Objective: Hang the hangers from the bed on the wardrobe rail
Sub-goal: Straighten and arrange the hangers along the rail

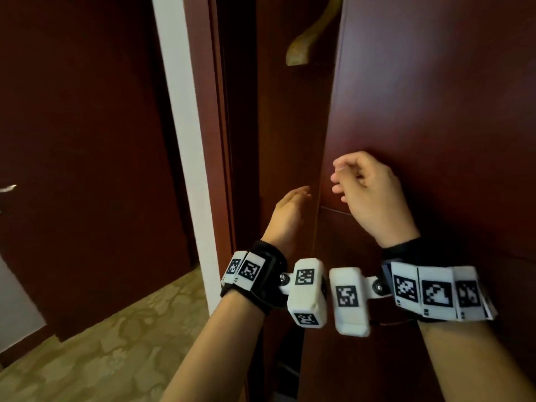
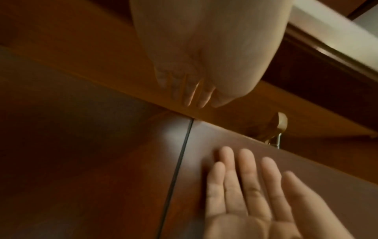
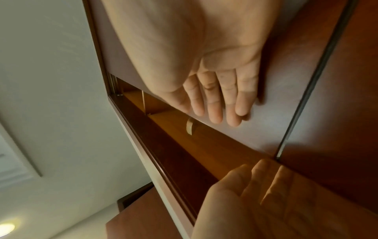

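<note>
A wooden hanger [image 1: 307, 39] hangs inside the wardrobe, seen through the narrow gap beside the dark red sliding door [image 1: 435, 97]. It also shows in the left wrist view as the hanger [image 2: 280, 126] and in the right wrist view as the hanger [image 3: 189, 127]. My left hand [image 1: 298, 195] reaches into the gap, its fingers [image 2: 196, 95] lying along the door's edge. My right hand [image 1: 342, 178] rests on the door's face, with straight fingers [image 3: 216, 105] flat against it. Neither hand holds anything. The rail and the bed are out of view.
A white frame [image 1: 185, 140] stands left of the wardrobe. Beyond it is a dark room door with a metal handle [image 1: 7, 188]. Patterned carpet [image 1: 101, 343] covers the floor at lower left. A ceiling lamp [image 3: 6, 228] glows overhead.
</note>
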The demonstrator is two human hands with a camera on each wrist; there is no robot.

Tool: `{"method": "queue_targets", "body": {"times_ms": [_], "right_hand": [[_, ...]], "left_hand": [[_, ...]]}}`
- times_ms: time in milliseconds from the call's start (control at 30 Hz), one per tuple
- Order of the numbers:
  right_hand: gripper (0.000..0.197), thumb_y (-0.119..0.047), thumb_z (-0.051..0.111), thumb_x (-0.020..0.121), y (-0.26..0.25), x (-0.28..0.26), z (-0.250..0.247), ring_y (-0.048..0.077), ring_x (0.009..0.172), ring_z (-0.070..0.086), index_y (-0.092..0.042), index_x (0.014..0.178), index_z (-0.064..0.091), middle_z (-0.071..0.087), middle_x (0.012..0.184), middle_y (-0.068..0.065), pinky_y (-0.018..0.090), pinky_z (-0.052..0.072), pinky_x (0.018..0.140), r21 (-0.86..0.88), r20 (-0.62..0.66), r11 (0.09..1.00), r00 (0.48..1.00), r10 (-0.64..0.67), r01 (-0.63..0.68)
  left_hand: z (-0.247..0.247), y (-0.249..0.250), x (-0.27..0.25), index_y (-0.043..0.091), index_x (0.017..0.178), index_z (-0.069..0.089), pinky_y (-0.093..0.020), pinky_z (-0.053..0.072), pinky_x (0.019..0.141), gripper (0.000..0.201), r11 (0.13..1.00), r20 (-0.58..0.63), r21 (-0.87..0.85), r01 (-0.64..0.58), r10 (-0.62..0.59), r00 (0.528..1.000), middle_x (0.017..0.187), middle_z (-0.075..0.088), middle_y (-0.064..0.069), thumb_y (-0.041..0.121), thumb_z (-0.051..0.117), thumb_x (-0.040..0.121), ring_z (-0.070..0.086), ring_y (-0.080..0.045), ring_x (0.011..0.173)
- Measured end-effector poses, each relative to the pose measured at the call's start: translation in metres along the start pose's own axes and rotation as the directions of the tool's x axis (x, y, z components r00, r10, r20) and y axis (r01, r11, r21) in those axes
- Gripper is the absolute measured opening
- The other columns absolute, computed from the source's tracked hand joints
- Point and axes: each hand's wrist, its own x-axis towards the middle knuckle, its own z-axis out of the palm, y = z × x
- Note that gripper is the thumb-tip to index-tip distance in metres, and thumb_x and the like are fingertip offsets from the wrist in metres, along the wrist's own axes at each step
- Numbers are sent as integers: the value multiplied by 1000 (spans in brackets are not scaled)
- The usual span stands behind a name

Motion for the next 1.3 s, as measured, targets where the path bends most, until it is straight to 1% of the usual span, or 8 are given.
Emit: {"method": "queue_targets", "body": {"times_ms": [100, 167, 233, 367, 533, 700, 900, 1300], "right_hand": [[15, -18, 50, 93, -7, -1, 6, 19, 86, 68, -24, 98, 63, 70, 92, 0, 46, 55, 82, -85, -62, 995, 997, 50, -55], [19, -17, 50, 94, -12, -2, 8, 19, 88, 68, -19, 105, 64, 71, 98, 1, 45, 55, 83, -137, -82, 988, 994, 66, -77], [21, -19, 49, 95, -17, -4, 8, 18, 91, 68, -19, 109, 64, 71, 101, 1, 44, 55, 84, -184, -108, 978, 991, 79, -98], [23, -23, 48, 95, -29, -12, 9, 15, 93, 68, -23, 112, 64, 71, 104, -2, 44, 54, 86, -248, -144, 959, 984, 104, -137], [24, -25, 48, 95, -44, -14, 12, 12, 95, 67, -25, 114, 64, 70, 103, -6, 43, 54, 87, -278, -163, 949, 981, 104, -146], [25, -26, 48, 95, -56, -5, 15, 6, 94, 66, -26, 115, 63, 70, 103, -8, 39, 55, 87, -290, -176, 946, 980, 94, -143], [27, -26, 49, 95, -68, 6, 18, 3, 96, 66, -24, 118, 63, 70, 105, -9, 36, 56, 88, -298, -157, 949, 986, 61, -106], [27, -26, 50, 95, -67, 15, 2, 3, 95, 66, -23, 118, 63, 71, 105, -8, 35, 55, 89, -332, -151, 937, 987, 59, -107]], "left_hand": [[4, -7, 12, 19, 114, 65, -32, 49, 94, 30, 1000, 197, 12, -14, 12, 980, 113, 68, -6, 31, 48, 93, 62, -16, 100], [3, -9, 14, 20, 113, 66, -22, 51, 84, 32, 1000, 300, 12, -23, 18, 954, 101, 71, 4, 32, 38, 101, 65, -5, 91], [3, -13, 18, 21, 119, 63, -24, 50, 90, 40, 998, 347, 51, -47, 27, 937, 112, 70, 3, 42, 35, 100, 65, -6, 101], [2, -17, 22, 30, 131, 55, -45, 39, 109, 66, 990, 377, 136, -44, -11, 926, 133, 60, 0, 68, 40, 79, 54, -18, 124], [0, -14, 16, 37, 133, 52, -44, 35, 111, 64, 991, 421, 133, -31, -28, 907, 139, 54, 6, 68, 40, 78, 49, -14, 129], [-4, -9, 14, 22, 146, 38, -34, 29, 115, 51, 992, 443, 113, -53, -2, 897, 142, 43, 11, 43, 39, 99, 39, -7, 132], [5, -24, 21, 34, 141, 44, -38, 34, 113, 68, 990, 496, 101, -96, 34, 868, 142, 52, 8, 63, 43, 79, 45, -7, 132], [28, -36, 22, 35, 139, 47, -36, 34, 113, 76, 982, 591, 117, -149, 52, 805, 140, 52, 14, 69, 44, 71, 43, -2, 132]]}}
